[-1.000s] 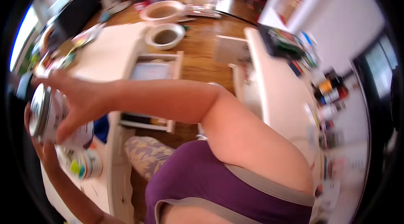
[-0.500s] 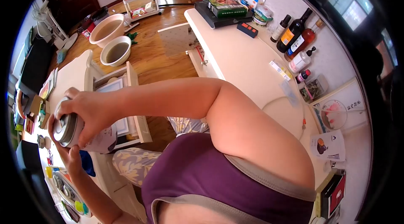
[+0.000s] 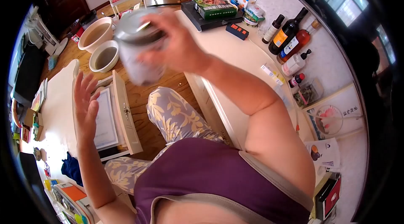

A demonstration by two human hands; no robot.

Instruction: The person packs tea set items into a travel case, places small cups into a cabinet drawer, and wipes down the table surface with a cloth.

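Observation:
My right hand (image 3: pixel 170 41) grips a lidded canister (image 3: pixel 141 60) from its side and holds it in the air. The canister has a silver-grey lid and a pale body, and motion blurs it. Off to the left, my left hand (image 3: pixel 86 102) is raised with fingers apart and nothing in it. An open drawer (image 3: pixel 131 119) lies below and beside that hand, with a white framed sheet (image 3: pixel 105 119) inside.
On the right, a cream counter (image 3: pixel 219 51) bears a green box (image 3: pixel 215 8), bottles (image 3: pixel 287 34) and a pump bottle (image 3: pixel 296 63). Two basins (image 3: pixel 104 58) stand on the wooden floor. Left is a white table (image 3: pixel 54 110) with a dark blue cloth (image 3: pixel 71 168).
My right hand has carried the canister from the left table side up and to the right. My left hand has let go of it and opened.

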